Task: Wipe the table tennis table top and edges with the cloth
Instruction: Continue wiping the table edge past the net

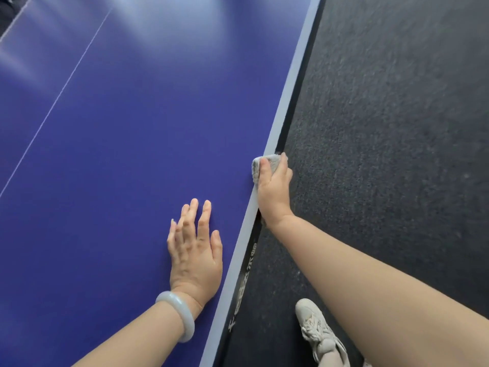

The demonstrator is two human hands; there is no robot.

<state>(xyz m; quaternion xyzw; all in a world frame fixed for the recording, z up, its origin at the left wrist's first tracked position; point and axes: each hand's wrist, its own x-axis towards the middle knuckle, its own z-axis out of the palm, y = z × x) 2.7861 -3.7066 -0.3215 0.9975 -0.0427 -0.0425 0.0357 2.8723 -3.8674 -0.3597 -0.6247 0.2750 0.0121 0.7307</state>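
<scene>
The blue table tennis table (119,128) fills the left of the head view, its white side line (288,83) running diagonally from top right to bottom centre. My right hand (274,189) grips a grey cloth (256,166) wrapped over the table's side edge, thumb on top and fingers curled down the outer side. My left hand (194,250) rests flat on the blue top near that edge, fingers straight and spread, with a pale bangle on the wrist.
Dark grey carpet (397,128) lies to the right of the table. The black side apron (247,276) carries white lettering. My light shoe (316,332) stands on the carpet close to the table. A thin white centre line (53,107) crosses the top.
</scene>
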